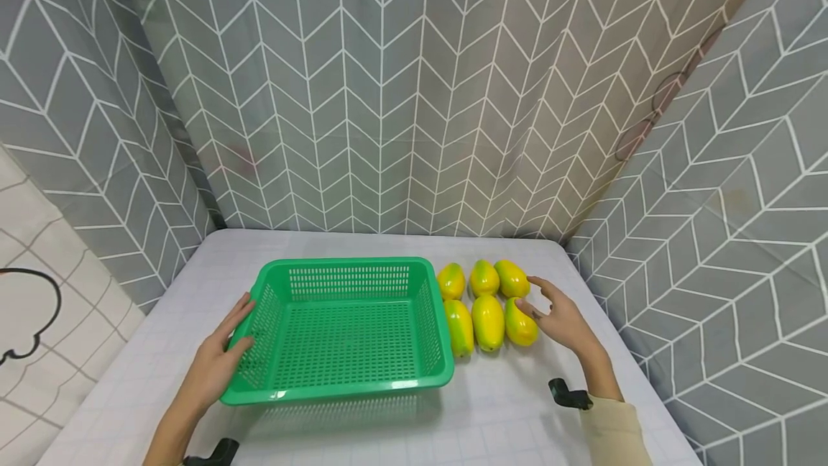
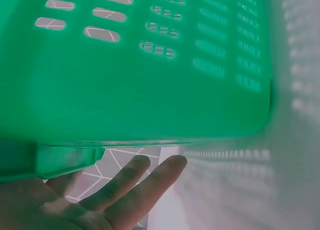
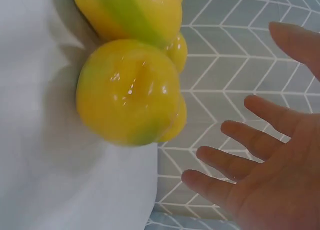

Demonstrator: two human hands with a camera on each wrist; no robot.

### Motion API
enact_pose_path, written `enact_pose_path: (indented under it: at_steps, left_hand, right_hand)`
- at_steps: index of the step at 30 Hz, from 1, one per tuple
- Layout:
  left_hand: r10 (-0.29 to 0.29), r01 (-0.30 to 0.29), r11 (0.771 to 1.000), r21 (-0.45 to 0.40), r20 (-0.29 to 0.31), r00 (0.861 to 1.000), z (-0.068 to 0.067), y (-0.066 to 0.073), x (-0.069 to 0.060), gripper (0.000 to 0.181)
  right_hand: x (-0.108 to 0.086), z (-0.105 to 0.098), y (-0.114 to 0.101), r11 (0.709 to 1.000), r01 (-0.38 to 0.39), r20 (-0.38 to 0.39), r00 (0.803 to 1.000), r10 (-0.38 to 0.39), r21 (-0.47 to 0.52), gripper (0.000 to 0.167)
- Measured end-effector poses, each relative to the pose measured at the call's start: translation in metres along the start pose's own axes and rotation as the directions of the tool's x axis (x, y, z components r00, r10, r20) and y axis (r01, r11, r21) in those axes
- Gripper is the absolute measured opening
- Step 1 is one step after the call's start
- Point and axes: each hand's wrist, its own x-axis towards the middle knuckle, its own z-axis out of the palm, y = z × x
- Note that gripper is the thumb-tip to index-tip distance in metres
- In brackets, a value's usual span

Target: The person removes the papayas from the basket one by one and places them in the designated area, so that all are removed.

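A green plastic basket [image 1: 349,336] with slotted walls stands on the table with nothing in it. My left hand [image 1: 216,362] rests against its left rim, fingers fairly straight along the edge; the left wrist view shows those fingers [image 2: 145,192] beside the rim. Several glossy yellow fruits with green patches [image 1: 488,323], mango-like in shape, lie in two rows against the basket's right side. Just right of them hovers my right hand [image 1: 561,318], fingers spread and empty. In the right wrist view a gap separates this hand [image 3: 270,175] from the nearest fruit [image 3: 127,92].
A white table [image 1: 491,408] carries everything. Grey curtains with white chevron lines [image 1: 382,92] hang behind it and along both sides. White patterned cloth [image 1: 52,293] shows at the left. Black straps with small devices [image 1: 569,395] sit on both wrists.
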Motion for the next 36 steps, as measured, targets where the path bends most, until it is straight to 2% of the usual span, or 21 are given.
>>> enact_pose_path:
  at_steps: [7, 14, 25, 30, 36]
  left_hand:
    - [0.107, -0.101, 0.988, 0.115, -0.049, 0.993, -0.001, 0.001, 0.001, 0.06]
    - [0.142, -0.133, 0.971, 0.198, -0.03, 0.989, -0.006, 0.011, 0.007, 0.063]
    - [0.275, -0.271, 0.92, 0.284, 0.026, 0.961, -0.027, 0.05, 0.02, 0.071]
    - [0.293, -0.297, 0.895, 0.334, 0.064, 0.954, -0.029, 0.069, 0.029, 0.071]
    - [0.282, -0.31, 0.881, 0.358, 0.13, 0.951, -0.025, 0.091, 0.039, 0.073]
  right_hand:
    - [0.0, 0.002, -0.016, 0.999, 0.047, -0.017, 0.999, -0.047, -0.008, 0.083]
    - [0.001, 0.004, -0.026, 0.997, 0.076, -0.011, 0.997, -0.076, 0.001, 0.085]
    - [0.008, 0.009, -0.041, 0.988, 0.152, -0.026, 0.988, -0.152, 0.002, 0.083]
    - [0.013, 0.011, -0.05, 0.982, 0.19, -0.024, 0.981, -0.19, -0.008, 0.081]
    - [0.018, 0.014, -0.065, 0.971, 0.237, -0.017, 0.971, -0.238, -0.034, 0.083]
